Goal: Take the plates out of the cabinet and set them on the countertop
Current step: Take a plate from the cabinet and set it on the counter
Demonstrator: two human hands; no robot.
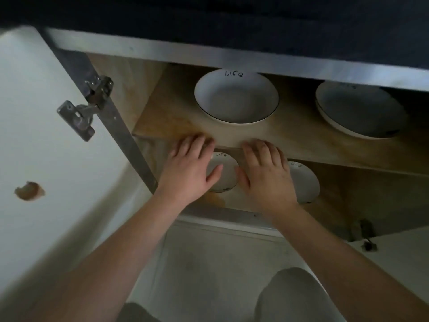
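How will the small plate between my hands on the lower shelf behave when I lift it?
The small plate looks glazed and rigid, so probably slippery and breakable. Its shallow rim offers little grip, so it may tilt from one hand.

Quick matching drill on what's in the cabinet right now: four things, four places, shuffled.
Things:
1. left hand
2. upper left plate
3. upper right plate
4. hinge

Places:
A. top shelf, under the word "Life"
B. on the open door's edge
C. over the lower left plate
D. top shelf, partly hidden by the countertop edge

Pairs: 1-C, 2-A, 3-D, 4-B
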